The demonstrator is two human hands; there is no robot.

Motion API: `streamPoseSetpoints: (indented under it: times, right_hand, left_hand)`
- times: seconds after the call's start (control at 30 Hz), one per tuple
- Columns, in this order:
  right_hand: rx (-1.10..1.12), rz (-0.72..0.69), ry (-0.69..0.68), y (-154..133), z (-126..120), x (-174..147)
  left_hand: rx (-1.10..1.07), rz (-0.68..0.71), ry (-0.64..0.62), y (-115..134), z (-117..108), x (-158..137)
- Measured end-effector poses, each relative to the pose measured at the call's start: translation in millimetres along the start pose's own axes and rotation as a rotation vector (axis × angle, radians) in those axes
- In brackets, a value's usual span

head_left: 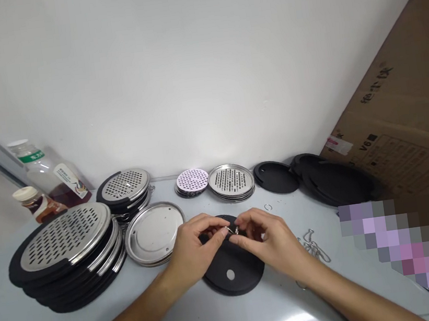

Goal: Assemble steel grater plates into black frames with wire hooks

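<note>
Pinching a small wire piece (230, 229) over a flat black disc (249, 274), near the middle of the table (180, 317). Gripping it with the left hand (203, 238), thumb and first finger almost meeting, and with the right hand (261, 233) at the other end, tips curled in close too. Cannot tell if made of one bit or two, being so tiny and half hidden. Looks very light and stiff, maybe a little springy, not likely to break, but smooth and easy to drop. Probably best held by the ends, with just the fingertips. Showing a pale round spot (230, 275) on the black disc, at its near side. Having a heap of wire clips (316, 250) to the right, a shiny round tray (155, 231) to the left, and past that a tall stack of graters (66, 238). Facing a purple grater (192, 180) and silver graters (235, 180) by the white wall (188, 79).
</note>
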State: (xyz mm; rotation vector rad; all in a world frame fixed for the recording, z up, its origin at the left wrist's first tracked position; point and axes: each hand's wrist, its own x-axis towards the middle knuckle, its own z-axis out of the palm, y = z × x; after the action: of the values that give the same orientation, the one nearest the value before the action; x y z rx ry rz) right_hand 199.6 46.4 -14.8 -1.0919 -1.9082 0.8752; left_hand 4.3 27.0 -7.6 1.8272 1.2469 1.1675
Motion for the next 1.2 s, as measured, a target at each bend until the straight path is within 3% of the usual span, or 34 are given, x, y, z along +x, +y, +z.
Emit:
streamPoseSetpoints:
  times: [0.13,0.23,0.33,0.47,0.67,0.83,1.0,1.2]
  right_hand:
    - [0.301,-0.020,-0.108,0,-2,3]
    - [0.391,0.005,-0.140,5,3,4]
    - [0.258,0.015,-0.032,13,9,6]
    - [-0.002,-0.074,0.038,21,11,13]
    - [-0.115,-0.089,-0.123,17,6,12]
    - [-0.077,-0.080,-0.243,14,0,10]
    - [-0.016,-0.008,-0.120,21,3,19]
    - [-0.060,-0.075,0.050,30,10,23]
  left_hand:
    - [0.135,0.166,0.038,1,3,-1]
    - [0.145,0.146,0.086,1,7,0]
    - [0.094,0.016,0.097,-5,10,3]
    - [0.046,-0.093,0.047,-17,13,7]
    - [0.095,-0.164,0.008,-12,20,-6]
    - [0.067,-0.203,-0.036,-7,20,-12]
    - [0.161,-0.041,0.018,-16,13,8]
    - [0.252,0.049,0.059,-30,15,21]
